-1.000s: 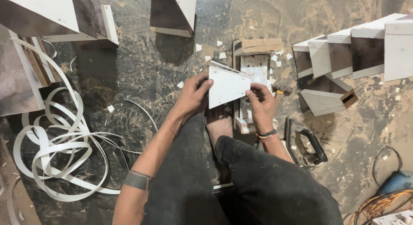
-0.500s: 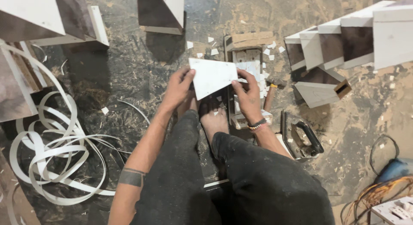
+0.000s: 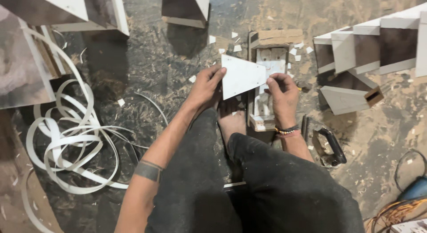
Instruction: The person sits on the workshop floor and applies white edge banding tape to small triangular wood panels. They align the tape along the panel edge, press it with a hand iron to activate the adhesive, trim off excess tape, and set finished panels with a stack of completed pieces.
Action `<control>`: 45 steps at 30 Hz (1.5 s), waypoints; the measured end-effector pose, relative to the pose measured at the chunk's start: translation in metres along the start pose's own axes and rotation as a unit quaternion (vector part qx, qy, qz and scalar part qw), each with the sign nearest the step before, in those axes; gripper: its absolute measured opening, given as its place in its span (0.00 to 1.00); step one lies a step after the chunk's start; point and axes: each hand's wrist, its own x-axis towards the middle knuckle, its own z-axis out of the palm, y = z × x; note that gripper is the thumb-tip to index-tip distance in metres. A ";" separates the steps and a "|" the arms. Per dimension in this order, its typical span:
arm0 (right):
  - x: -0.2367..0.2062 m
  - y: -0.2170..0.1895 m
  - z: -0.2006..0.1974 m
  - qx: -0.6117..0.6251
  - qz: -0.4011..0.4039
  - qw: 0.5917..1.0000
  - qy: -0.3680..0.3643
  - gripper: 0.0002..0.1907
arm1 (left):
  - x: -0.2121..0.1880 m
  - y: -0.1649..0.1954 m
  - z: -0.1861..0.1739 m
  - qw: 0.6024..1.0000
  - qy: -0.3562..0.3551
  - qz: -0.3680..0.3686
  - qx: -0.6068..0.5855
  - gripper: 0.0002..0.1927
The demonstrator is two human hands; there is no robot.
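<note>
Sawdust-strewn floor [image 3: 147,59]: your left hand [image 3: 205,87] and right hand [image 3: 281,93] both have fingers closed on the panel [image 3: 240,76]; keep it steady over the jig [image 3: 267,106].

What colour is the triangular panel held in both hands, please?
White, seen in the head view: the triangular panel.

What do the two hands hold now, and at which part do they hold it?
Both hold a white triangular panel. The left hand grips its wide left edge; the right hand holds near its pointed right tip.
</note>
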 end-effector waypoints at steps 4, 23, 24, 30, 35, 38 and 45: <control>0.006 0.003 0.013 -0.175 -0.086 0.981 -0.020 0.23 | 0.000 0.004 -0.006 0.999 -0.003 -0.040 0.031 0.19; -0.010 -0.004 0.012 -0.167 -0.132 0.977 0.019 0.13 | -0.017 -0.012 -0.006 0.988 0.006 0.087 0.127 0.18; -0.009 -0.002 0.011 -0.190 -0.137 0.972 0.024 0.11 | -0.015 -0.010 -0.005 0.983 0.009 0.103 0.150 0.18; 0.004 0.016 0.021 -0.135 -0.169 0.976 -0.036 0.13 | -0.023 0.000 -0.011 0.995 0.031 -0.007 0.097 0.16; 0.020 0.005 0.016 -0.133 -0.101 0.983 -0.079 0.13 | -0.038 -0.003 -0.027 0.987 0.123 -0.074 0.066 0.16; 0.019 0.003 0.017 -0.122 -0.112 0.982 -0.091 0.13 | -0.057 -0.021 -0.053 0.883 0.293 0.039 0.364 0.11; 0.010 0.010 0.021 -0.151 -0.173 0.971 -0.069 0.15 | -0.112 -0.081 -0.117 0.754 0.424 -0.121 0.487 0.33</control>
